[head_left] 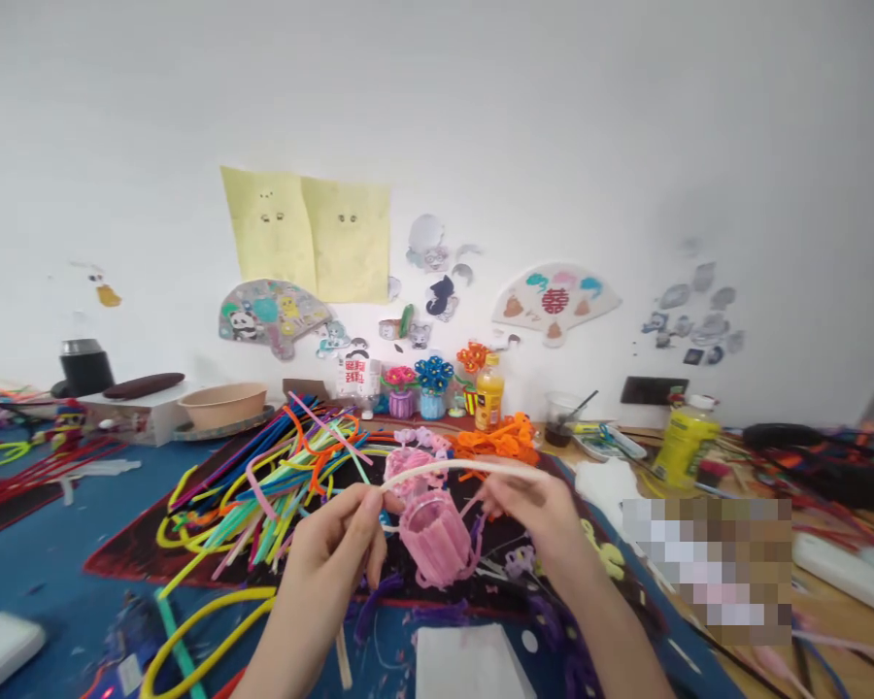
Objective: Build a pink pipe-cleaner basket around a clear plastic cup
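Observation:
A white pipe cleaner (452,464) arches between my two hands above the table. My left hand (346,539) pinches it near its left end with thumb and forefinger. At the other side my right hand (543,510) has curled fingers, with the strip running along it. Just below the arch stands a small pink pot covered in pipe cleaners (437,544), slightly tilted and open at the top. Behind it sits another fuzzy pink piece (412,471), partly hidden by the white strip. Purple pipe-cleaner pieces (521,560) lie near my right hand.
A heap of coloured pipe cleaners (291,476) spreads over the dark mat at left. Orange pieces (506,442), a juice bottle (488,393) and small pipe-cleaner flower pots (432,388) stand behind. A yellow bottle (685,442) is at right, a white paper stack (473,665) in front.

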The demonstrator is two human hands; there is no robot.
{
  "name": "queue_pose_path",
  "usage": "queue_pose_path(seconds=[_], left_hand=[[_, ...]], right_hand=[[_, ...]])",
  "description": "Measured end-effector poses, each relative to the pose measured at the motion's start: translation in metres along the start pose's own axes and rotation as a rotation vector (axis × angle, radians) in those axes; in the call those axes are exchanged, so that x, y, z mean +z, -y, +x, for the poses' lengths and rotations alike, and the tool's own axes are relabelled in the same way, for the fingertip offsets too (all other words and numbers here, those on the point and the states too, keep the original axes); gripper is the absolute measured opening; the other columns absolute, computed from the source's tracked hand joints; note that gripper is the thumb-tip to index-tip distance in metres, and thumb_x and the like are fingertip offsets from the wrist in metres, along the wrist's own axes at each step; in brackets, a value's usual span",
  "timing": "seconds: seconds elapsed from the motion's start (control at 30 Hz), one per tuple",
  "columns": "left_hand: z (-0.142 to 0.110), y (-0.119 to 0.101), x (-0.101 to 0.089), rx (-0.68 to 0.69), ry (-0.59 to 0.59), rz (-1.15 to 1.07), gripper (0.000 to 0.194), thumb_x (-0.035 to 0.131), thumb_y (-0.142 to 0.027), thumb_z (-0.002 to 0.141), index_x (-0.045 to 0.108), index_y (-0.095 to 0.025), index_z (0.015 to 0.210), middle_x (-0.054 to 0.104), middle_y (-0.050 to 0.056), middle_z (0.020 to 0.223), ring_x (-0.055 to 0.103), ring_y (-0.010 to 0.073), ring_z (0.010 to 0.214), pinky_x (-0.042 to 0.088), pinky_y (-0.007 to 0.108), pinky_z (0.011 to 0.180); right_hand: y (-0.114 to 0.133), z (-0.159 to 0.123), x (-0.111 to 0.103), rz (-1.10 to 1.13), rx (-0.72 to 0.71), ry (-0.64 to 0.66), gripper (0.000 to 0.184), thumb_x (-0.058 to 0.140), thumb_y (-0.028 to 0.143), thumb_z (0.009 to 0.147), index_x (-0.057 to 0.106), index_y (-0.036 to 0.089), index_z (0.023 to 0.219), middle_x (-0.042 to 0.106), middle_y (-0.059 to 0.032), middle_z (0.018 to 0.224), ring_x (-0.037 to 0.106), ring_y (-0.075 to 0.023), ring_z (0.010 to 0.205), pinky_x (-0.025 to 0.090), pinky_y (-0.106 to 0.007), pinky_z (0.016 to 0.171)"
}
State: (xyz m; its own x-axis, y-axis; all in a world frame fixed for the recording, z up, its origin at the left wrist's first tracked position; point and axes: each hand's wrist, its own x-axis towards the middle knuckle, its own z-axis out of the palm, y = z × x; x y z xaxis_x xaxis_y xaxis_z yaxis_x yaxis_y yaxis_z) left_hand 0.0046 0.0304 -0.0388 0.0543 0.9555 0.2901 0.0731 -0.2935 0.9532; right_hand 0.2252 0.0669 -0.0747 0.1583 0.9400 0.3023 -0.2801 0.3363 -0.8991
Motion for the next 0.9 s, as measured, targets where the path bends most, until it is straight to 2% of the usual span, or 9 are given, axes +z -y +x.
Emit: queue_pose_path(seconds=[0.07,0.1,0.17,0.23,0.37,0.47,0.57,0.73,0.9], left_hand=[[-0.001,0.003,0.008,-0.077,0.057,-0.004,0.049,0.055,-0.066,0.082,0.061,-0.018,0.087,0.046,-0.008,0.039,0.031,0.0061,0.032,0.019,0.017,0.036],[-0.002,0.004,0.012,-0.115,0.087,0.001,0.052,0.054,-0.069,0.080,0.060,-0.018,0.087,0.047,-0.008,0.039,0.031,0.0065,0.029,0.019,0.018,0.034],[-0.003,0.007,0.018,-0.178,0.158,0.025,0.054,0.052,-0.074,0.077,0.056,-0.020,0.082,0.051,-0.007,0.039,0.036,0.0082,0.026,0.023,0.018,0.032],[-0.006,0.009,0.021,-0.198,0.246,0.078,0.054,0.049,-0.075,0.079,0.054,-0.021,0.074,0.055,-0.003,0.042,0.045,0.0106,0.030,0.030,0.020,0.035],[-0.008,0.008,0.020,-0.042,0.420,0.380,0.055,0.039,-0.061,0.090,0.060,-0.018,0.061,0.062,0.003,0.053,0.056,0.0137,0.049,0.038,0.022,0.050],[-0.003,0.003,0.023,0.054,0.279,0.495,0.042,0.046,-0.051,0.089,0.069,-0.019,0.075,0.060,0.000,0.057,0.052,0.0134,0.053,0.035,0.023,0.053],[0.006,-0.002,0.034,0.055,0.158,0.303,0.035,0.059,-0.050,0.083,0.070,-0.020,0.095,0.060,-0.001,0.061,0.050,0.0138,0.052,0.036,0.023,0.052],[0.013,-0.006,0.048,-0.010,0.160,-0.074,0.032,0.074,-0.047,0.073,0.067,-0.017,0.065,0.055,-0.002,0.052,0.045,0.0109,0.049,0.034,0.022,0.049],[0.013,-0.005,0.040,0.021,-0.048,-0.183,0.033,0.070,-0.049,0.079,0.065,-0.017,0.072,0.042,-0.008,0.050,0.032,0.0061,0.047,0.025,0.018,0.046]], right_hand=[[0.001,-0.004,0.010,0.073,-0.029,0.168,0.059,0.092,0.043,0.058,0.074,0.019,0.109,0.076,-0.0065,0.082,0.068,-0.0167,0.069,0.053,-0.025,0.062],[0.001,-0.005,0.012,0.118,-0.051,0.256,0.061,0.091,0.045,0.061,0.072,0.020,0.113,0.075,-0.0044,0.081,0.066,-0.0145,0.066,0.052,-0.024,0.062],[0.000,-0.006,0.014,0.161,-0.070,0.317,0.046,0.083,0.047,0.073,0.073,0.020,0.108,0.071,-0.0017,0.075,0.062,-0.0111,0.061,0.050,-0.022,0.059],[-0.002,-0.004,0.013,0.181,-0.071,0.289,0.032,0.077,0.047,0.080,0.075,0.019,0.096,0.068,-0.0005,0.068,0.060,-0.0099,0.057,0.049,-0.021,0.056],[-0.006,-0.001,0.007,0.173,-0.010,0.274,0.035,0.076,0.050,0.080,0.074,0.015,0.074,0.063,0.0008,0.056,0.056,-0.0080,0.048,0.045,-0.018,0.047],[-0.008,-0.004,0.008,0.144,0.092,0.377,0.045,0.072,0.056,0.080,0.071,0.013,0.067,0.057,0.0027,0.045,0.047,-0.0055,0.036,0.036,-0.016,0.037],[-0.009,-0.010,0.011,0.102,0.190,0.547,0.047,0.075,0.056,0.078,0.070,0.011,0.062,0.053,0.0035,0.039,0.040,-0.0044,0.030,0.029,-0.016,0.033],[-0.010,-0.014,0.016,0.095,0.236,0.655,0.052,0.069,0.057,0.083,0.068,0.012,0.058,0.045,0.0070,0.035,0.031,-0.0030,0.028,0.021,-0.017,0.032],[-0.003,-0.014,0.017,0.159,0.230,0.656,0.052,0.065,0.059,0.086,0.071,0.010,0.069,0.050,0.0048,0.044,0.035,-0.0040,0.035,0.025,-0.017,0.036]])
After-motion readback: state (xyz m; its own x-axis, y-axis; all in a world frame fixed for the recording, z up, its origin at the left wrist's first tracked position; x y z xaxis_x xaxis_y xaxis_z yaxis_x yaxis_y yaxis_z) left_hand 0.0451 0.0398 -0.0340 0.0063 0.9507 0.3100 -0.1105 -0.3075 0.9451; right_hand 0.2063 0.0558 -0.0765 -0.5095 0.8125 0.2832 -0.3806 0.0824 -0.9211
